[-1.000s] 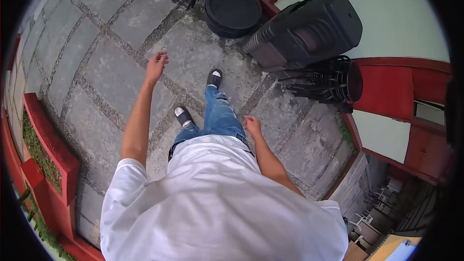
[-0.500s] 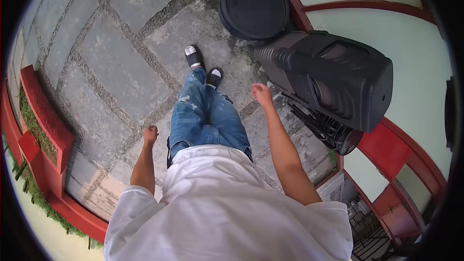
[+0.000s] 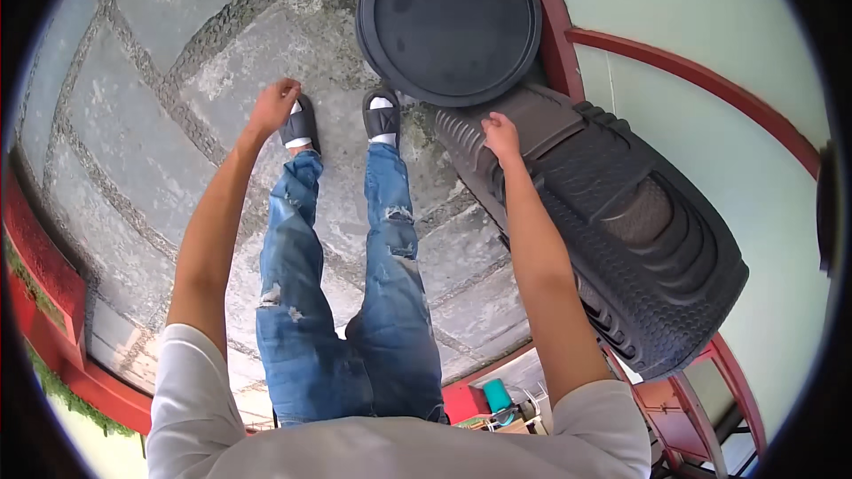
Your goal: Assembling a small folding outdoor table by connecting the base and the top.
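Observation:
My left hand (image 3: 277, 106) is held out over the paving beside my left sandal (image 3: 300, 124), its fingers loosely curved and nothing in them. My right hand (image 3: 501, 137) hangs in front of a large dark ribbed plastic piece (image 3: 612, 195), fingers slightly bent and holding nothing. Whether it touches the plastic cannot be made out. Just beyond that hand stands a round black tabletop or lid (image 3: 448, 27) with a raised rim. The ribbed piece lies on its side against the wall, its narrow end by the round top.
Grey stone slabs (image 3: 115, 151) with pebbled joints cover the ground. A pale wall (image 3: 683, 115) with red trim runs along the right. At the left is a red planter edge (image 3: 53, 275). A red and a teal item (image 3: 497, 395) show behind me, low in view.
I have stepped nearer to the round black top and the ribbed piece, and my feet are wider apart. Both arms have stretched farther forward.

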